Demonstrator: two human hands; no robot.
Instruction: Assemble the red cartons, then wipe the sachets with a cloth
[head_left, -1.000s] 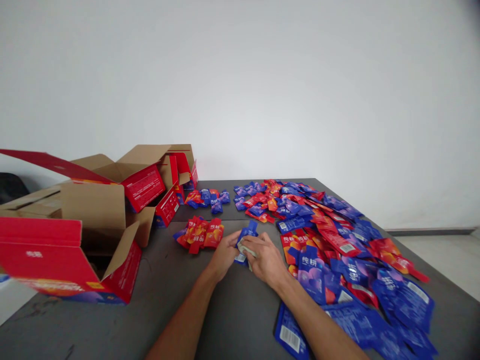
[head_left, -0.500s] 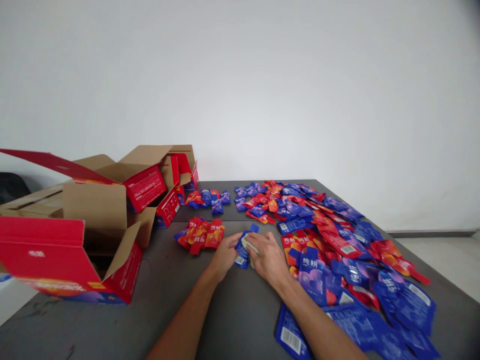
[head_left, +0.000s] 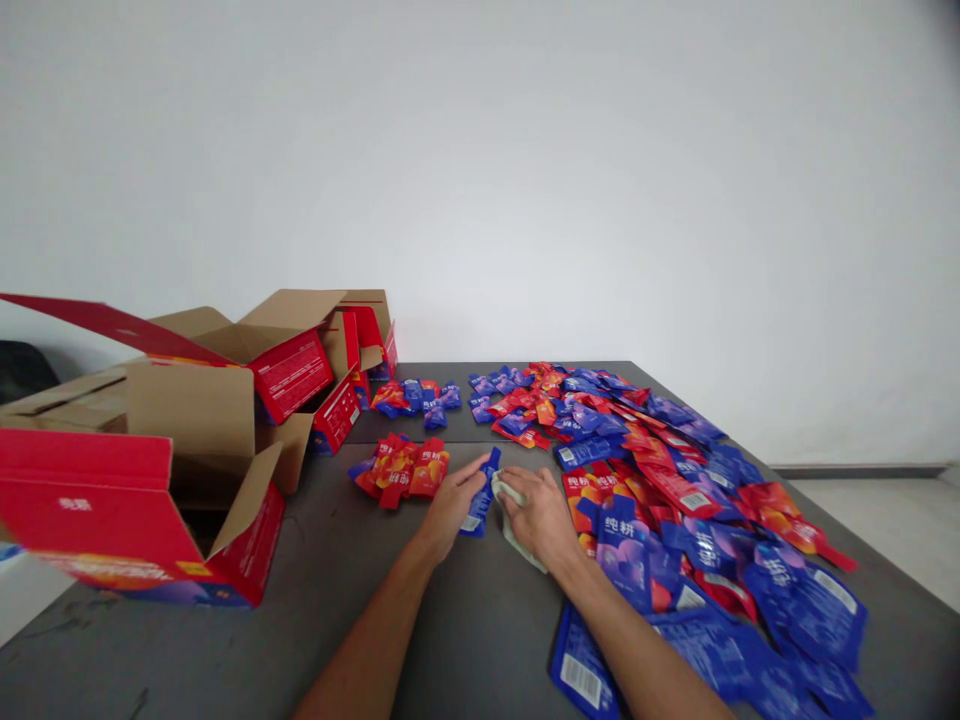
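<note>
Near the middle of the dark table, my left hand (head_left: 453, 508) is closed on a small blue pouch (head_left: 480, 502), which is tilted with its barcode at the lower end. Just to the right, my right hand (head_left: 541, 512) has its fingers wrapped round a pale cloth (head_left: 517, 530) that hangs down below them. A slim gap lies between the pouch and the cloth. Left of my left hand is a small group of red pouches (head_left: 405, 468). A large spread of red and blue pouches (head_left: 626, 545) starts right beside my right hand.
Open red cardboard boxes (head_left: 82, 500) with brown flaps stand along the left side of the table (head_left: 465, 640). Smaller clusters of pouches (head_left: 433, 402) lie further back. The pile at the right reaches the table's right edge, and a white wall (head_left: 487, 180) rises behind.
The cloth has come off the blue pouch as my right hand shifted slightly right. The pouch has turned more edge-on in my left hand.
</note>
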